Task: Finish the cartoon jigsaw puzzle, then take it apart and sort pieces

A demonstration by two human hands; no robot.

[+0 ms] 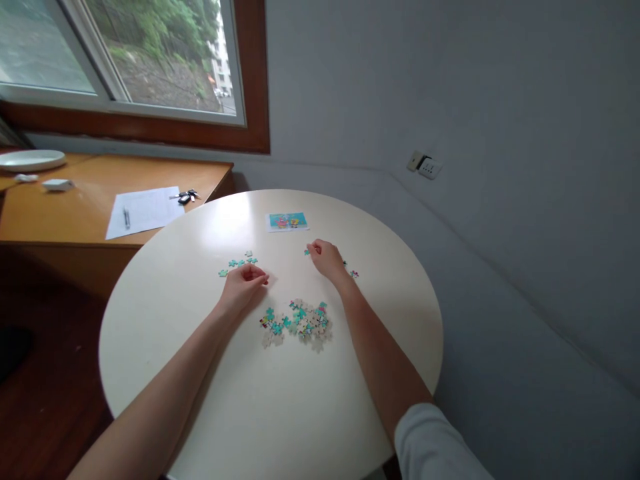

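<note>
My left hand (pixel 244 284) is closed in a pinch just above the table, its fingertips pressed together. Whatever it may hold is too small to make out. Beyond it lies a loose group of turquoise puzzle pieces (pixel 241 263). My right hand (pixel 326 259) is curled shut, with a small turquoise puzzle piece (pixel 307 252) at its fingertips. A few other pieces (pixel 355 274) lie just right of that wrist, partly covered by it. Between my forearms sits a heap of jigsaw pieces (pixel 307 323), some turquoise side up and others showing their grey backs.
The round white table (pixel 270 413) carries a small picture card (pixel 289 222) near its far edge. A wooden desk (pixel 90 227) adjoins on the left, with a paper sheet (pixel 145 210), a pen (pixel 127 218) and keys (pixel 185 197). A wall with a socket (pixel 430 168) stands behind.
</note>
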